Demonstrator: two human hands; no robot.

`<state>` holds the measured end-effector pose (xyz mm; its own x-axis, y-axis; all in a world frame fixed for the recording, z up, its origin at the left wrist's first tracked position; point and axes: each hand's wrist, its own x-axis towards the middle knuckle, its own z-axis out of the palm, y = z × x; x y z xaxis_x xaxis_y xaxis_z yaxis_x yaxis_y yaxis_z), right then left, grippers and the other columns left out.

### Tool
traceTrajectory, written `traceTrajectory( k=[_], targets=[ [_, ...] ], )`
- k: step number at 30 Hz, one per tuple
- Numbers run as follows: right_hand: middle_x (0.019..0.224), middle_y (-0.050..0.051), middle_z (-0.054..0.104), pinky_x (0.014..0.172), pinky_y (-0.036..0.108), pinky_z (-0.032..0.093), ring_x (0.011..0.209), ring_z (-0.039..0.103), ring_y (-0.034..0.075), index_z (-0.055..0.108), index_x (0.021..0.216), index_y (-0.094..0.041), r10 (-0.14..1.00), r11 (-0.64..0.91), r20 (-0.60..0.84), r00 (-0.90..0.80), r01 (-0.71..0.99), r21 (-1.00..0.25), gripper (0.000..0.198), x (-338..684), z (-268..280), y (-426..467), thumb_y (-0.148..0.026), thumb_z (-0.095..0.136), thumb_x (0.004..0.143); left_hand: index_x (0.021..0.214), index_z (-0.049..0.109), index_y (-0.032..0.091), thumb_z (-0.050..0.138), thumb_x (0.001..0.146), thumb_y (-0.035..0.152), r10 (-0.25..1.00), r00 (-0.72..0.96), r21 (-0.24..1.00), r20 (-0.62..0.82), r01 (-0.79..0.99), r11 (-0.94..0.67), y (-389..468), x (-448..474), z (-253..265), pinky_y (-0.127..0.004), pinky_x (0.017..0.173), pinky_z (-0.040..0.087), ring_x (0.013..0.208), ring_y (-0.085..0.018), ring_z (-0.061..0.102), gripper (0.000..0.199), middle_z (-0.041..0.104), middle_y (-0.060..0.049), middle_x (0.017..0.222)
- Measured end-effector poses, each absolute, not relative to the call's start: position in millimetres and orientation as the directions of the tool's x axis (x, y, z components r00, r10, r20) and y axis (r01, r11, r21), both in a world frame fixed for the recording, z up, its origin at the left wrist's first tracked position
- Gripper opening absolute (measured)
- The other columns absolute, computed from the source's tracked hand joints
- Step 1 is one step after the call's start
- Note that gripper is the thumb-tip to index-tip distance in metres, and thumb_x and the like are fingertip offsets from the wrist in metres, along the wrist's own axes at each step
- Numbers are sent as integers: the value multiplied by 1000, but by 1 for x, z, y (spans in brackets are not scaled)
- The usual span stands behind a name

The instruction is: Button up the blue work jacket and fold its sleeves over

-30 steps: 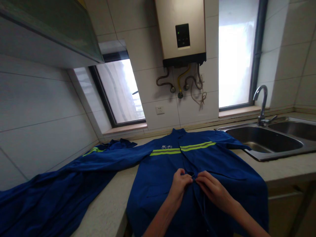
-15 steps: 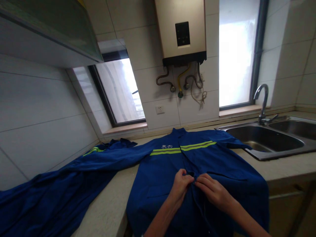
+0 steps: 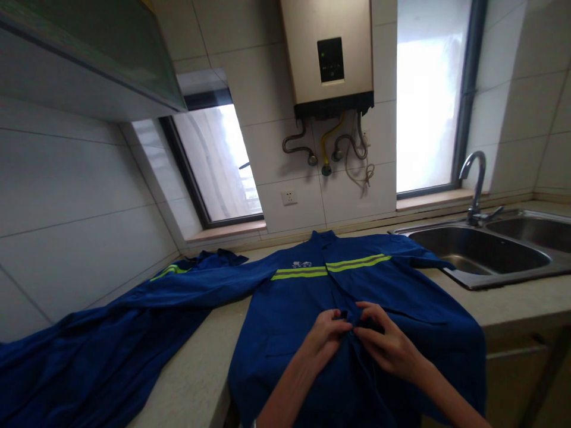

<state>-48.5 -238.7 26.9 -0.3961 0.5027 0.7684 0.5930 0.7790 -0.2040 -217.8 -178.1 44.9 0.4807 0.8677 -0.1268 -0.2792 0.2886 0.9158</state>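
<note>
A blue work jacket (image 3: 289, 315) with yellow-green reflective stripes lies front up on the counter, its collar toward the wall and its lower part hanging past the front edge. At its front opening, below the chest stripe, my left hand (image 3: 323, 339) pinches the fabric edge. Close beside it my right hand (image 3: 388, 342) grips the other edge of the placket between thumb and fingers, the index finger raised. The fingertips of both hands nearly meet. Whatever small fastener may be between them is hidden.
More blue clothing (image 3: 102, 333) with a reflective stripe lies at the left under the jacket's sleeve. A steel sink (image 3: 482, 279) with a faucet (image 3: 476, 184) is set in the counter (image 3: 196, 362) at right. A water heater (image 3: 330, 53) hangs on the wall.
My right hand's fingers have spread and its index finger has lifted, opening the placket fold a little. My left hand has shifted slightly, still pinching the fabric. The jacket stays in place.
</note>
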Motion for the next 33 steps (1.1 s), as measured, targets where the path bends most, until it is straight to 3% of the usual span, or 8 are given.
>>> traceTrajectory(
  k=[3,9,13,17,21,24,28,33],
  targets=[
    [106,11,42,94,44,45,122,38,29,59,104,-17,533,780,759,-375,565,-268,28,-49,26,-241,-6,47,80,74,49,14,78,41,10,822,543,861,-170,-324,392,-177,-219,44,-22,56,37,54,-10,52,44,54,2,59],
    [113,12,42,96,45,42,124,36,29,57,107,-20,532,778,767,-359,564,-276,33,-53,25,-244,-7,49,78,72,40,17,79,40,12,836,523,878,-166,-307,367,-177,-220,42,-19,51,31,47,-7,45,51,47,8,52],
    [104,11,51,85,39,48,105,51,25,53,102,-19,587,628,802,-112,688,-363,23,-54,30,-261,-18,55,79,76,38,18,80,46,19,902,417,917,-111,-306,254,-179,-221,47,-18,49,27,46,-5,41,51,43,10,50],
    [77,3,57,56,24,46,65,56,16,52,82,-21,782,472,614,-105,743,-474,22,-62,26,-288,-34,67,72,81,40,18,78,49,21,933,348,927,-94,-312,209,-177,-218,52,-19,51,30,48,-6,43,50,44,10,51],
    [74,3,64,50,23,42,57,59,16,60,76,-22,879,410,427,-214,796,-445,15,-67,14,-302,-25,69,64,86,43,17,75,51,18,938,337,923,-81,-329,198,-168,-213,57,-20,55,35,52,-9,48,47,50,7,55],
    [77,1,65,58,21,45,66,61,15,63,82,-23,919,380,333,-210,692,-614,15,-62,19,-303,-14,58,71,89,46,17,70,57,19,929,368,943,-39,-293,156,-160,-212,62,-20,56,36,54,-9,50,40,53,5,58],
    [75,-1,59,59,19,44,67,55,12,61,88,-20,967,251,242,-78,437,-864,12,-50,50,-295,-27,54,81,92,52,17,62,72,33,919,392,999,50,-26,-43,-161,-220,78,-22,54,32,52,-11,46,27,51,4,58],
    [61,-5,48,46,16,34,53,44,6,54,80,-17,975,132,141,170,63,-989,30,-33,82,-278,-45,64,75,90,58,20,56,82,35,819,159,742,551,357,-568,-194,-232,108,-30,79,35,84,-21,52,17,57,-6,86]
  ],
)
